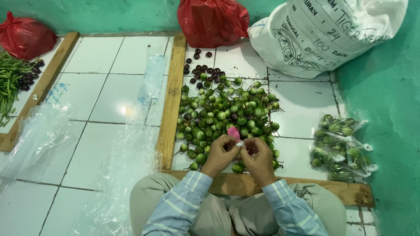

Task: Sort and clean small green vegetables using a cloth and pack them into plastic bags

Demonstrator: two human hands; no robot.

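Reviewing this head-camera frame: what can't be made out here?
- What the left hand and right hand hold besides a pink piece: fingers cover it.
- Red bag contents: opaque, cut by top edge.
- White sack contents: closed.
- Green beans: cut by left edge.

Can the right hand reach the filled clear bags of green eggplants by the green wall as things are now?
Probably yes. The filled bags lie on open tile to the right of the right hand, nothing between, but that hand is pinching a small pink thing with the left hand.
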